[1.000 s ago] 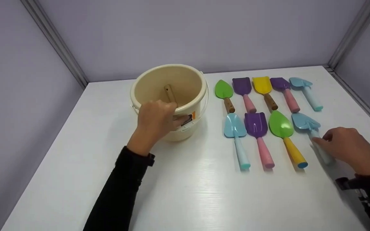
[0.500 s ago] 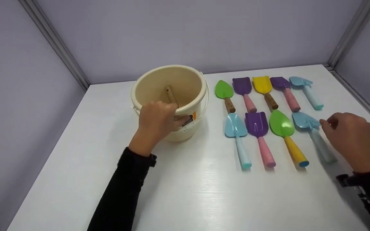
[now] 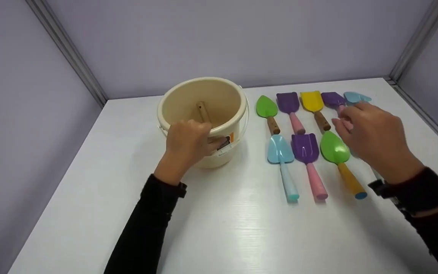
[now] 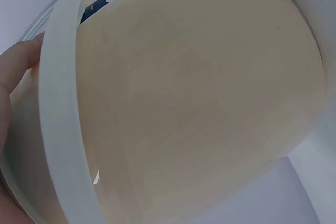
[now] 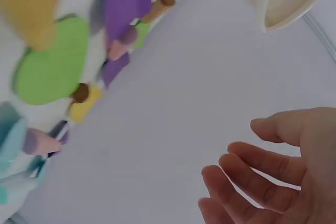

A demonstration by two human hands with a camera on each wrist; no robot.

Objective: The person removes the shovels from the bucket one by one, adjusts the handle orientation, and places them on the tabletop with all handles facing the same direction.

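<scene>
My left hand point(image 3: 188, 141) grips the near rim of a cream bucket point(image 3: 203, 99), fingers curled over the edge. A wooden handle point(image 3: 203, 111) leans inside the bucket. In the left wrist view the bucket wall point(image 4: 199, 98) fills the frame, with a fingertip point(image 4: 16, 66) at its white rim. My right hand point(image 3: 346, 123) hovers with relaxed fingers, holding nothing, above two rows of toy shovels. It is over the pink handle of the purple shovel point(image 3: 332, 99) in the back row. It hides most of the front right light blue shovel. The right wrist view shows its fingers point(image 5: 262, 182) loose and bare.
Back row: green shovel point(image 3: 266, 106), purple shovel point(image 3: 288, 102), yellow shovel point(image 3: 311, 101), light blue shovel point(image 3: 356, 97). Front row: light blue shovel point(image 3: 280, 150), purple shovel point(image 3: 304, 148), green shovel with yellow handle point(image 3: 333, 148). The white table point(image 3: 219, 228) is walled at back and sides.
My right hand left the handle of the front right light blue shovel, rose and moved up and left over the shovel rows. The left hand stayed on the bucket.
</scene>
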